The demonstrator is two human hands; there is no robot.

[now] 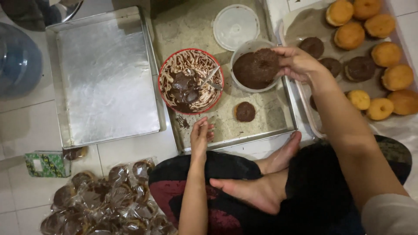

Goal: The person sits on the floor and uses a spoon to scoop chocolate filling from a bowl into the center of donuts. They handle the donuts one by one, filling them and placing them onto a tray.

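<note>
**Chocolate-coated doughnut over the tub**

Chocolate sprinkles cover the doughnut (257, 67), pinched at its right edge by the right hand (298, 63) over the tub (244, 48). Probably soft, light, sticky: grip bare edges. Left hand (201, 135) rests half-curled, empty, on the tray (244, 138).

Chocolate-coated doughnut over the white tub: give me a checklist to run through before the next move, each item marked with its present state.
1. Right hand grips the chocolate-coated round doughnut at its edge: ok.
2. Doughnut sits over the white plastic tub, not beside it: ok.
3. Coating covers the whole underside: cannot tell, it faces down.
4. Bare room on the speckled metal tray beside the small finished chocolate doughnut: ok.
5. Left hand rests on the tray's near rim, apart from the red-rimmed bowl of melted chocolate: ok.
6. Metal spoon lies inside the bowl: ok.
</note>
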